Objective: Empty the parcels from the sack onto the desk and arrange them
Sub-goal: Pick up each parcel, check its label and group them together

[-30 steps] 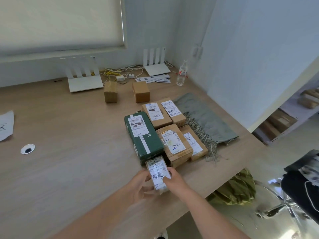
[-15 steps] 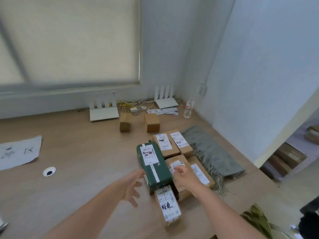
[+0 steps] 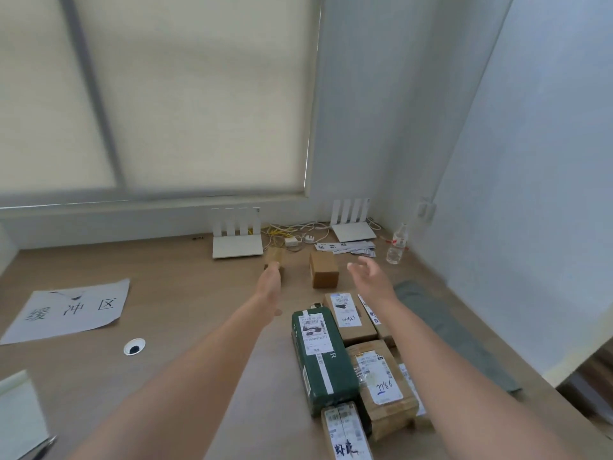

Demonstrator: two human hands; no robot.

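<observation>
The parcels lie out on the pale wooden desk [image 3: 199, 327], most of them packed together at its near right. A dark green box parcel with a white label and stripe [image 3: 320, 356] lies lengthwise on the left of the group. Just beside it on the right are a brown cardboard parcel marked with handwritten digits [image 3: 348, 315] and, nearer, a brown taped parcel with blue digits on its label [image 3: 381, 383]. A small parcel covered in white labels [image 3: 346, 433] touches the green box's near end. Edges of further brown parcels show behind the right forearm. A grey-green cloth [image 3: 464, 343] lies flat to the right of the group.

Farther back, apart from the group, stand two small plain cardboard boxes – the right one [image 3: 323, 268] in full view, the left one [image 3: 277, 255] partly hidden by the left hand [image 3: 270, 287].

That hand reaches far forward with its fingers stretched out, the tips in front of the left box. Whether they touch it cannot be told, and nothing is held. The right hand [image 3: 371, 277] hangs in the air just right of the other box – palm turned inward, fingers spread and loosely bent, holding nothing.

A clear plastic bottle with a red-marked label [image 3: 397, 244] stands at the far right; what it contains cannot be made out. Two white routers with upright antennas [image 3: 237, 240] [image 3: 353, 224] sit by the far wall with tangled cables [image 3: 292, 232] between them. A white sheet with handwritten characters [image 3: 69, 308] lies on the left.
</observation>
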